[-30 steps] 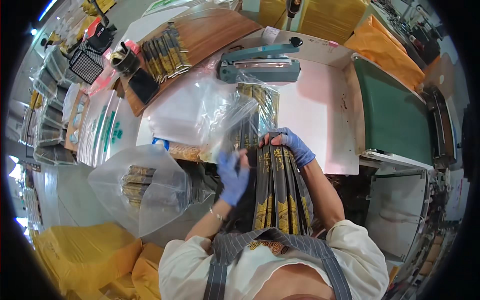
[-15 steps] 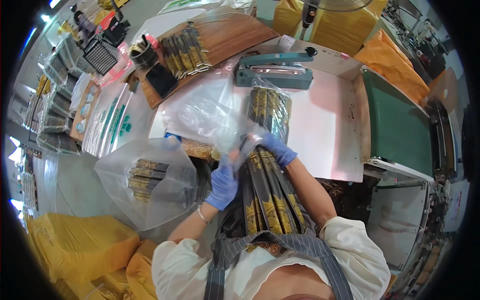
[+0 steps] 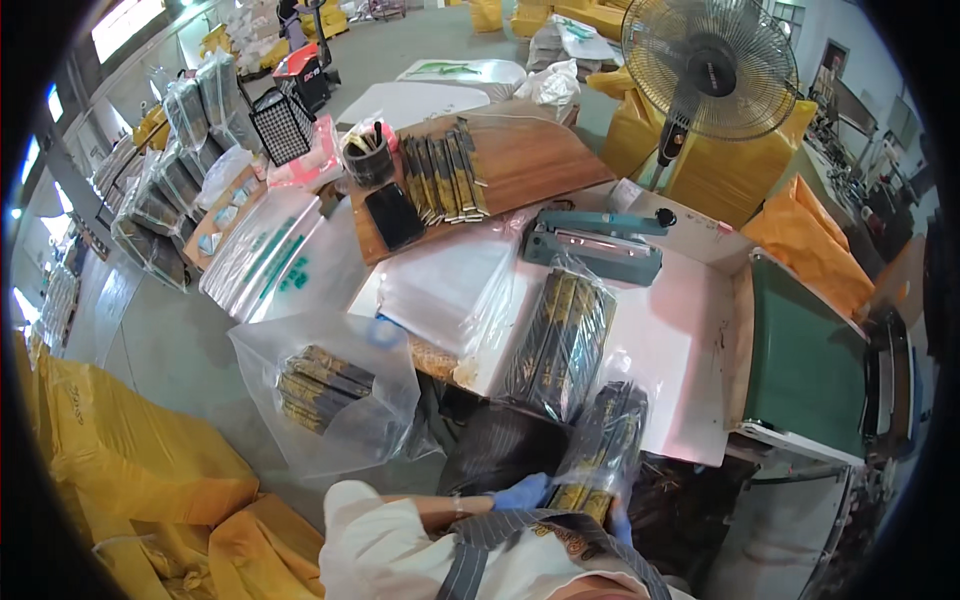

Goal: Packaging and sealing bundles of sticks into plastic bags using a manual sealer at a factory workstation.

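Close to my body stands a bundle of long dark packs with gold pattern (image 3: 607,436), its upper part inside a clear plastic bag and its lower part bare. My left hand (image 3: 522,492), in a blue glove, grips the bundle's left side low down. On the opposite side my right hand (image 3: 621,522), also gloved in blue, holds it; most of that hand is hidden by the packs and apron. Just beyond, a second bagged bundle (image 3: 560,340) lies on the white worktop (image 3: 680,390). Left of that is a stack of clear plastic bags (image 3: 440,290).
A grey-green bag sealer (image 3: 595,246) stands behind the bundles. On a brown board (image 3: 535,165) lie several slim dark packs (image 3: 443,175), a black phone (image 3: 394,217) and a pen cup (image 3: 368,163). A large clear bag (image 3: 390,400) with packs hangs left. A fan (image 3: 710,75) stands behind.
The clear bag that was in my hands now covers the upper part of the bundle. Both hands have drawn down toward my body, and my view has tilted up.
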Action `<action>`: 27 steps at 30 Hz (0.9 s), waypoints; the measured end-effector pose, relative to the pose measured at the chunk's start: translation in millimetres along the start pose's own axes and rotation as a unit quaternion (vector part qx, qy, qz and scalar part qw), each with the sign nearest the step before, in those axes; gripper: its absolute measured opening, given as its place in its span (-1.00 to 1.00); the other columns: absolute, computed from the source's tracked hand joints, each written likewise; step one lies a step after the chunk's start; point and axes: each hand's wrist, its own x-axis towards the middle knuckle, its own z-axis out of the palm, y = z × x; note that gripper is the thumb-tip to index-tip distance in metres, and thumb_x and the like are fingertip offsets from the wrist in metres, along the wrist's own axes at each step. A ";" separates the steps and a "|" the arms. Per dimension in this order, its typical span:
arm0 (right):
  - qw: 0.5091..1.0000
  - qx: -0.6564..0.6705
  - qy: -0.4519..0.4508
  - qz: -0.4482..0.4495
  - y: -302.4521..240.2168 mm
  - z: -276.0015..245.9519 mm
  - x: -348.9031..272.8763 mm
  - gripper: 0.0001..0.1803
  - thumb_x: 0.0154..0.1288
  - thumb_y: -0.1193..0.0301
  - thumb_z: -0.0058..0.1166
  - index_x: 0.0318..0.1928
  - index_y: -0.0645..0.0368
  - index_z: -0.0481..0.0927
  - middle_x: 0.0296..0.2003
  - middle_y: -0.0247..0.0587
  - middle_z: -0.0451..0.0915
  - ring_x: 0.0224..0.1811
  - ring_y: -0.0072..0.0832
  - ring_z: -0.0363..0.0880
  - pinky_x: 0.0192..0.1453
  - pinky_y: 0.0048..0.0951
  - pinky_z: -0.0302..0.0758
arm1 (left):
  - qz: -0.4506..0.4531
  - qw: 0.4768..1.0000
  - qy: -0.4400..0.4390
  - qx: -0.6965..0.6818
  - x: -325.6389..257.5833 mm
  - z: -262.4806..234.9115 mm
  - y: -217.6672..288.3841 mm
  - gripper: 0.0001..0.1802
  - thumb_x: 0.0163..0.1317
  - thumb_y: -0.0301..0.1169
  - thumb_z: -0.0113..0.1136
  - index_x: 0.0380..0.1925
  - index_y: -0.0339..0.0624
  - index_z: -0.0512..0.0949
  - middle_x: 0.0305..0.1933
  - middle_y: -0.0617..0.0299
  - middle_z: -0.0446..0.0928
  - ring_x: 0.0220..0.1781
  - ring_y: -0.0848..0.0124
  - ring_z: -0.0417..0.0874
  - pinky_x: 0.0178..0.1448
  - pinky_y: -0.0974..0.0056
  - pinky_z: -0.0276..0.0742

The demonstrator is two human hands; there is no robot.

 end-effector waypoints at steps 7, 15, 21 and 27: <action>0.795 -0.496 -0.154 -0.313 -286.3 163.6 18.0 -0.59 0.35 0.24 -0.11 0.02 0.33 0.43 -0.19 0.09 0.56 -0.11 -0.21 0.56 -0.06 -0.34 0.47 | 0.343 0.805 0.297 0.383 36.0 -72.7 47.3 -0.37 0.02 -0.47 0.14 0.17 -0.29 0.29 -0.12 -0.02 0.54 -0.08 0.19 0.56 -0.12 0.20 0.53; 0.718 -0.500 -0.079 -0.478 -409.6 202.5 91.1 -0.91 -0.13 0.65 0.04 -0.54 0.25 0.44 -0.57 -0.03 0.39 -0.54 -0.08 0.41 -0.46 -0.27 0.35 | 0.422 0.788 0.351 0.277 37.7 -135.9 214.4 -0.81 -0.07 -0.51 0.19 -0.37 -0.24 0.56 -0.48 -0.01 0.57 -0.42 0.25 0.64 -0.32 0.29 0.52; 0.705 -0.533 -0.103 -0.457 -411.8 203.9 94.7 -0.89 -0.12 0.71 -0.02 -0.53 0.28 0.43 -0.56 0.00 0.38 -0.50 -0.03 0.43 -0.43 -0.27 0.36 | 0.347 0.859 0.304 0.223 34.9 -151.0 227.6 -0.96 -0.04 -0.56 0.15 -0.57 -0.33 0.56 -0.63 0.22 0.52 -0.58 0.61 0.51 -0.47 0.42 0.46; 0.646 -0.617 0.082 -0.442 -394.7 226.6 86.1 -0.80 -0.01 0.55 0.12 -0.33 0.25 0.44 -0.37 -0.02 0.46 -0.37 -0.07 0.47 -0.34 -0.24 0.39 | 0.367 0.901 0.232 0.009 27.4 -122.0 230.9 -0.94 0.09 -0.61 0.11 -0.48 -0.33 0.57 -0.53 0.29 0.56 -0.52 0.58 0.59 -0.45 0.46 0.50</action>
